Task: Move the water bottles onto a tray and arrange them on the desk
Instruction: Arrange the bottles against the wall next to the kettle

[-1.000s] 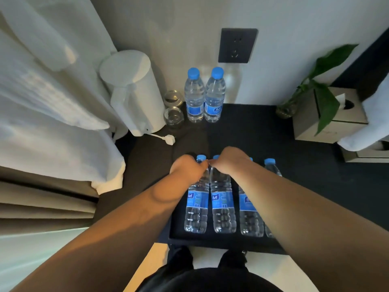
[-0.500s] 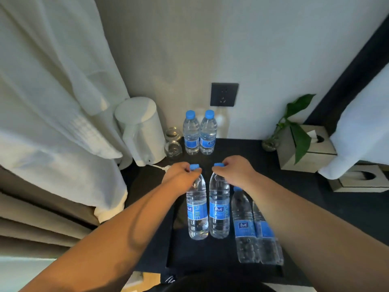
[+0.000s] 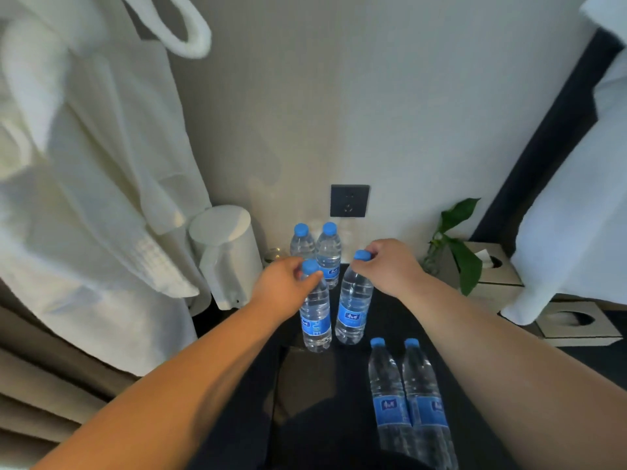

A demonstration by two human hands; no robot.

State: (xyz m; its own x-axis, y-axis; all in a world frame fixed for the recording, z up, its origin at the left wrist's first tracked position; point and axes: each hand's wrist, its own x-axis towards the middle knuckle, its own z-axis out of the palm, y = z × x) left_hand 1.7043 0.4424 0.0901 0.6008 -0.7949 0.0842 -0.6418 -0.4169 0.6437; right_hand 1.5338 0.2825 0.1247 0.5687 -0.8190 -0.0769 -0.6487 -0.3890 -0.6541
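Note:
My left hand grips the neck of one clear water bottle with a blue cap and label. My right hand pinches the cap of a second bottle, which tilts slightly. Both bottles hang over the far part of the dark tray and the dark desk. Two more bottles stand side by side on the tray at the near right. Another pair of bottles stands on the desk against the wall, just behind the held ones.
A white kettle stands at the left of the desk, with a glass beside it. White robes hang at the left. A potted plant and tissue boxes sit at the right. A wall socket is above.
Both hands have lifted their two bottles off the tray and carried them forward toward the pair by the wall. The camera has tilted upward.

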